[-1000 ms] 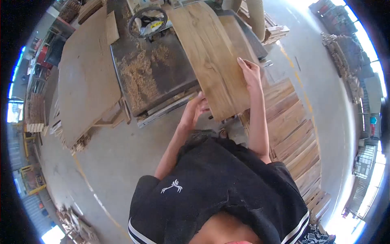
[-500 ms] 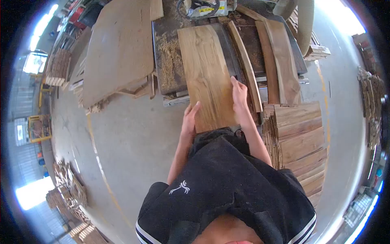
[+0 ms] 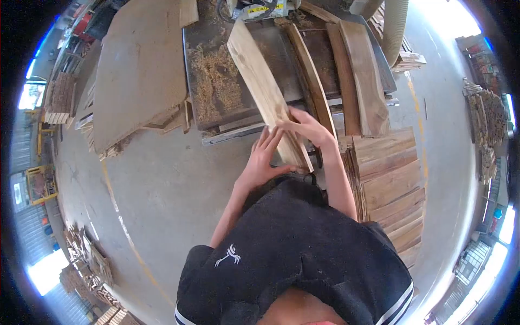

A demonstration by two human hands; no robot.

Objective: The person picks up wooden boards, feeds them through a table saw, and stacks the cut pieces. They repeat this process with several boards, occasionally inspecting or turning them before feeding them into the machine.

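Note:
A wooden board (image 3: 257, 70) is tilted up on its long edge, one end over the dark machine table (image 3: 216, 116) and the other near my waist. My left hand (image 3: 262, 160) is against its left side near the close end, fingers spread and thumb at the lower edge. Higher up, my right hand (image 3: 309, 129) has its fingers wrapped over the board's upper edge. A narrow curved strip (image 3: 314, 76) lies just right of the board.
Sawdust (image 3: 214, 84) covers the table's left part. Two more planks (image 3: 368, 81) lie at its right. A large brown panel (image 3: 143, 70) stands left. Stacked boards (image 3: 390, 184) are at the right, below a ribbed hose (image 3: 394, 32). A machine with a caution label (image 3: 262, 10) is at the top.
The board has turned from lying flat, broad face up, to tilted on edge. My left hand has opened against its side, and my right hand has moved onto its upper edge. The view has shifted slightly.

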